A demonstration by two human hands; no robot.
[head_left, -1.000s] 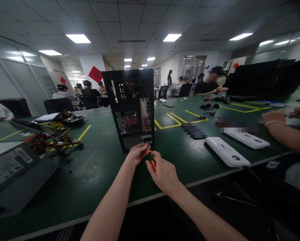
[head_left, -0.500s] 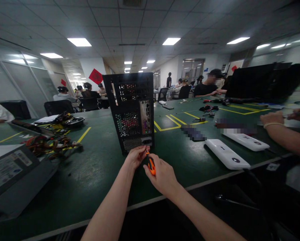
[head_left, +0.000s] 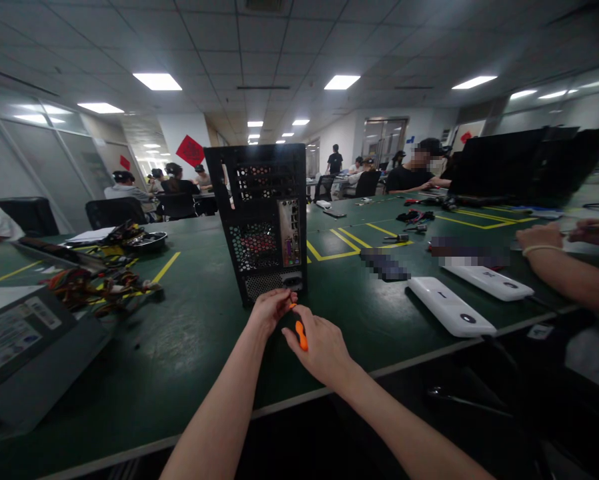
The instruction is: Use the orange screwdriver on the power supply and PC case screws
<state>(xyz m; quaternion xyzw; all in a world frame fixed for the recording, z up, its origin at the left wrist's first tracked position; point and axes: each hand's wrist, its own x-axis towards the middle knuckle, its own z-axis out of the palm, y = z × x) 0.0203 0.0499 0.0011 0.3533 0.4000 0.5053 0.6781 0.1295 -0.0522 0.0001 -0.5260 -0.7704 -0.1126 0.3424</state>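
A black computer case stands upright on the green table, its perforated back panel and port plate facing me. My right hand grips an orange-handled screwdriver, with the fingers over part of the handle. The screwdriver points up toward the bottom right corner of the case. Just ahead of it, my left hand is pinched closed by the power socket. Its fingertips hide the screwdriver's tip and whatever lies between them.
On the left lie a grey metal power supply and tangled cables. Two white devices and a blurred-out phone-like item are to the right. A co-worker's hands work at the right edge; black monitors stand behind.
The screwdriver handle has turned in my right hand, showing more orange and less black, and my fingers now cover its middle. My left hand stays at the case's lower corner.
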